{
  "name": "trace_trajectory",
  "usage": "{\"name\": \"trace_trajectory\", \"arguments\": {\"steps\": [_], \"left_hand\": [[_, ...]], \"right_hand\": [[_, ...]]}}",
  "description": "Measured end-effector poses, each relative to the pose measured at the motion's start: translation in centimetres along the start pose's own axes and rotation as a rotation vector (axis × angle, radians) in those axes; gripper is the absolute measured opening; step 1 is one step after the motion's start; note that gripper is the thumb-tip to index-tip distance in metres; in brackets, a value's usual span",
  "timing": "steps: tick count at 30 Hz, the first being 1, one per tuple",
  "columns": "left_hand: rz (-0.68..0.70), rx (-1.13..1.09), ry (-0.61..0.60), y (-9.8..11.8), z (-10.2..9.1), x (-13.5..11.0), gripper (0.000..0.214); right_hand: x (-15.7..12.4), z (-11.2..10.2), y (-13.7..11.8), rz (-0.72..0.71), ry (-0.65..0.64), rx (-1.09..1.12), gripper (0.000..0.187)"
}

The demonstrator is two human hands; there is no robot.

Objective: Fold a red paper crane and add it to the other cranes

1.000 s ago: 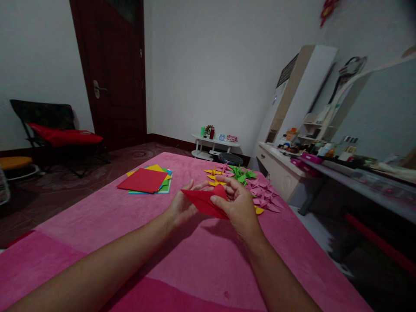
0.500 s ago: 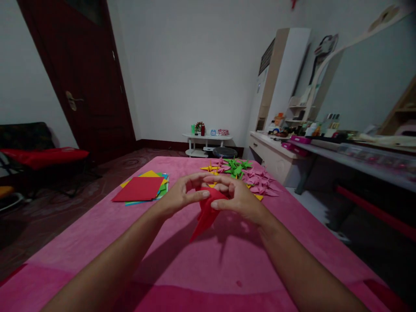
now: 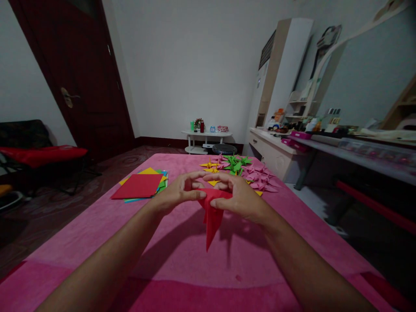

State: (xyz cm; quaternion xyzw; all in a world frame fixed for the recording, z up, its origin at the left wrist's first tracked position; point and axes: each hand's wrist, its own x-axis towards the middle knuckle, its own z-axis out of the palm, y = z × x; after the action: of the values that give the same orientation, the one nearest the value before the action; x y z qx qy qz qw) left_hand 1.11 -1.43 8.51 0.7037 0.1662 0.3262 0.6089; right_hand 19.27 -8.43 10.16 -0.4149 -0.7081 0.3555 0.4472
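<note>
A folded piece of red paper (image 3: pixel 212 219) hangs point-down between my two hands, above the pink tablecloth (image 3: pixel 182 260). My left hand (image 3: pixel 177 195) pinches its upper left edge with thumb and fingers. My right hand (image 3: pixel 238 197) pinches the upper right edge the same way. A stack of coloured paper sheets (image 3: pixel 141 186) with a red one on top lies to the left. Behind my hands are folded paper cranes, yellow (image 3: pixel 209 167), green (image 3: pixel 235 164) and pink (image 3: pixel 261 178).
The table's right edge drops to a pale floor. A long desk (image 3: pixel 325 145) crowded with small items stands at right, with a tall white air conditioner (image 3: pixel 281 69) behind. A dark door (image 3: pixel 78 78) and a chair with a red cushion (image 3: pixel 42 154) are at left.
The red paper has gone from lying flat between my hands to hanging point-down. Both hands rose slightly and drew closer. The view swung from the left toward the table's middle.
</note>
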Motion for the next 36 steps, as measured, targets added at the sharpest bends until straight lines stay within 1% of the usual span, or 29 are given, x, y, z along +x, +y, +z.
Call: {"name": "trace_trajectory", "arguments": {"steps": [3,6,9,11,13,14,16,17,18,19,21,23,24,27,29,33,36], "left_hand": [[0.001,0.049,-0.035,0.1,0.3,0.0,0.057],[-0.004,0.139,-0.071,0.2,0.8,0.0,0.061],[-0.042,0.184,-0.103,0.0,1.0,0.1,0.062],[-0.078,0.139,-0.121,-0.2,0.8,0.1,0.065],[-0.098,0.015,-0.116,-0.5,0.4,0.2,0.067],[-0.087,-0.072,-0.099,-0.6,0.1,0.2,0.068],[-0.014,-0.282,-0.008,-1.0,-0.5,0.3,0.065],[0.041,-0.395,0.065,-1.2,-0.7,0.3,0.063],[0.092,-0.504,0.146,-1.4,-1.0,0.3,0.059],[0.117,-0.601,0.217,-1.6,-1.2,0.3,0.055],[0.127,-0.738,0.290,-1.9,-1.4,0.3,0.049],[0.113,-0.821,0.296,-2.3,-1.3,0.4,0.046],[0.115,-0.852,0.284,-2.5,-1.1,0.5,0.046],[0.114,-0.875,0.230,-3.0,-0.5,0.7,0.054],[0.110,-0.862,0.208,-3.2,0.0,0.8,0.057],[0.109,-0.872,0.205,-3.4,0.6,0.8,0.056],[0.109,-0.885,0.187,-3.7,0.6,0.8,0.059]], "right_hand": [[0.0,0.2,0.3,-0.005,0.020,-0.029,0.053],[-0.1,0.5,1.0,-0.042,0.075,-0.067,0.053],[-0.2,0.7,1.4,-0.061,0.105,-0.113,0.052],[-0.2,0.7,1.1,-0.063,0.101,-0.141,0.048],[0.0,0.4,0.6,-0.080,0.139,-0.136,0.043],[0.2,0.1,0.2,-0.103,0.200,-0.108,0.040],[0.4,-0.6,-0.3,-0.173,0.401,-0.012,0.036],[0.6,-0.9,-0.4,-0.196,0.508,0.036,0.033],[0.6,-1.2,-0.4,-0.206,0.579,0.072,0.030],[0.7,-1.3,-0.4,-0.203,0.616,0.096,0.027],[0.7,-1.1,-0.3,-0.183,0.583,0.105,0.025],[0.5,-0.5,-0.2,-0.188,0.528,0.067,0.024],[0.4,-0.1,-0.2,-0.207,0.521,0.033,0.024],[0.3,0.7,-0.5,-0.277,0.562,-0.071,0.026],[0.3,0.6,-0.7,-0.288,0.595,-0.095,0.028],[0.5,-0.1,-0.5,-0.242,0.607,-0.046,0.025],[0.9,-0.6,0.1,-0.188,0.642,-0.005,0.020]]}}
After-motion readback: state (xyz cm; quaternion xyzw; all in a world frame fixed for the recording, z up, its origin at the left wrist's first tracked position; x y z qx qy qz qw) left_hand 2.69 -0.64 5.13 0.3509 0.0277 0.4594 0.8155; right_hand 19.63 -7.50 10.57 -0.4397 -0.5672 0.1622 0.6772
